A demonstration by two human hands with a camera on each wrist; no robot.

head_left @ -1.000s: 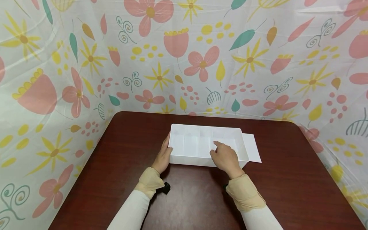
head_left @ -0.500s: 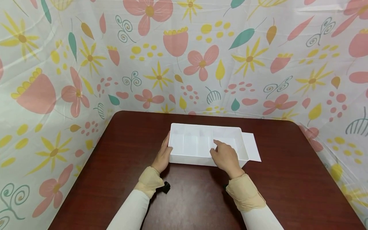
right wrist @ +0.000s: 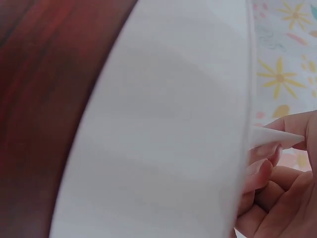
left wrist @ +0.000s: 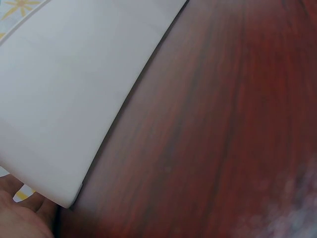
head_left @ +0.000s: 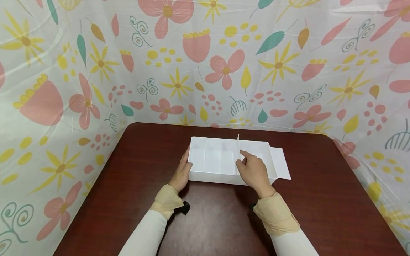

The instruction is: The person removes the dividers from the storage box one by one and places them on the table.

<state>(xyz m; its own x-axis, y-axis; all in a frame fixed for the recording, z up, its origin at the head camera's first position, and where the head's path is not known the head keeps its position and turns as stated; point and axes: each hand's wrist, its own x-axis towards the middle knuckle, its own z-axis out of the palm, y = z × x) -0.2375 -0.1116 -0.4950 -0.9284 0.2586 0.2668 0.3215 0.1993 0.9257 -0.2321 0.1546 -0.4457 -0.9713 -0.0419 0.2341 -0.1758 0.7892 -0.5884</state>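
Note:
A white divided storage box (head_left: 208, 176) lies on the table, several compartments side by side in it. My left hand (head_left: 180, 173) holds its left end, thumb at the near corner and fingers along the end wall. In the left wrist view the box's white side (left wrist: 74, 94) hides most of that hand (left wrist: 22, 213). My right hand (head_left: 254, 172) pinches a thin white divider (head_left: 238, 142), whose far end stands above the box's back rim. In the right wrist view the divider (right wrist: 275, 136) sits between thumb and fingers; the box wall hides its lower part.
A flat white rectangular piece (head_left: 281, 163) sticks out past the box's right end. The dark red-brown wooden table (head_left: 211, 220) reaches back to a flower-printed curtain (head_left: 205, 71). A small black object (head_left: 185, 208) shows beside the left wrist.
My right hand has gone from pointing into the box to pinching the divider. The divider has risen above the back rim. My left hand stays at the box's left end.

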